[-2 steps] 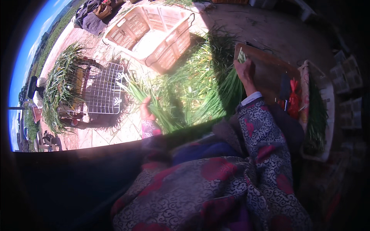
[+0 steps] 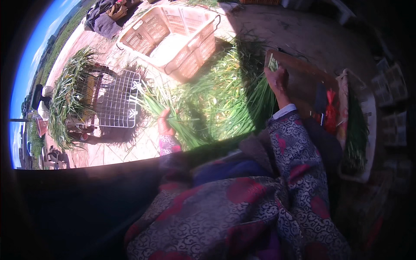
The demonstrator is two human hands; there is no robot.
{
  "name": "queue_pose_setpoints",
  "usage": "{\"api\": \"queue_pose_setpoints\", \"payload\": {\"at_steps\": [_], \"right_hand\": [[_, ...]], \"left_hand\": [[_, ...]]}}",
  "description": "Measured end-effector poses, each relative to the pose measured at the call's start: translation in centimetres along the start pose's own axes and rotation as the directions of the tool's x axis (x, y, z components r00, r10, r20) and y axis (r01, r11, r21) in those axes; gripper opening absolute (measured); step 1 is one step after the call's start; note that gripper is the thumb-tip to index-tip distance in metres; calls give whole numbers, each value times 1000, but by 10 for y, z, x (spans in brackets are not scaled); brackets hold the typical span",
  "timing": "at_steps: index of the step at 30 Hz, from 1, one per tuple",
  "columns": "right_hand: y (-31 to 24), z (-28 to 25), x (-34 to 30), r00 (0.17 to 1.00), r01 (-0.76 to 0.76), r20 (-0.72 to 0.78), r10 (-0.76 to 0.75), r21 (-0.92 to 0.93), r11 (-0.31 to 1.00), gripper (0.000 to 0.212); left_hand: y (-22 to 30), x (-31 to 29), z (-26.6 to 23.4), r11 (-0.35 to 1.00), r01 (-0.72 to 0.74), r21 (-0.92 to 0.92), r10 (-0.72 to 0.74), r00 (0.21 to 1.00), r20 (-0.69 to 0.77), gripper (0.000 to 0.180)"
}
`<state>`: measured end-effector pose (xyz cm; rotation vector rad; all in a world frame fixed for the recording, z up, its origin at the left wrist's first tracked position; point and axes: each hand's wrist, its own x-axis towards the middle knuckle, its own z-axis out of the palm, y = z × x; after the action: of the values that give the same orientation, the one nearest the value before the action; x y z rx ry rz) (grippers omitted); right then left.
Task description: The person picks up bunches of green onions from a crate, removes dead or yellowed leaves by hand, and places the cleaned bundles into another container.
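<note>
My left hand [image 2: 166, 124] is closed round a loose bunch of chives [image 2: 151, 104], whose pale ends point up and left toward a metal wire rack. In shade on the right, my right hand [image 2: 277, 80] grips another bunch of chives [image 2: 261, 93]. The pale cut ends show above that fist and the long green leaves hang down to the left. Between my hands spreads a heap of loose green leaves [image 2: 216, 104], part sunlit and part shaded.
Beyond the heap stands a pale slatted plastic crate [image 2: 190, 58]. The wire rack [image 2: 119, 99] at left has leaves [image 2: 71, 104] draped over its far end. At right are a brown board [image 2: 299, 73], red ties [image 2: 330, 110] and a long basket [image 2: 368, 160] with chives.
The view has shifted very slightly. Both hands keep their hold on the chives, with no other clear difference.
</note>
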<state>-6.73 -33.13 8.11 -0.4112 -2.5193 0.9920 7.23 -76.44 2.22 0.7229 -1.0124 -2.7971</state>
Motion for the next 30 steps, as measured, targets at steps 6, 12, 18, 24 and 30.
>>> {"api": "queue_pose_setpoints", "payload": {"at_steps": [6, 12, 18, 24, 30], "right_hand": [[-47, -14, -38, 845, 9, 399, -357, 656, 755, 36], [-86, 16, -67, 701, 314, 431, -569, 530, 788, 32], [-82, 15, -76, 587, 169, 594, -550, 574, 801, 36], [-78, -7, -63, 433, -159, 830, -352, 454, 876, 37], [-85, -53, -62, 734, -447, 670, -112, 600, 664, 31]], "left_hand": [[-40, -7, 50, 946, 3, 326, -75, 975, 209, 28], [-66, -30, 133, 898, -80, 433, -91, 928, 361, 37], [-54, -41, 135, 860, -96, 501, -105, 928, 357, 42], [-40, -23, 116, 842, -172, 511, -11, 942, 335, 37], [-37, -10, 75, 888, -107, 447, 24, 982, 186, 29]]}}
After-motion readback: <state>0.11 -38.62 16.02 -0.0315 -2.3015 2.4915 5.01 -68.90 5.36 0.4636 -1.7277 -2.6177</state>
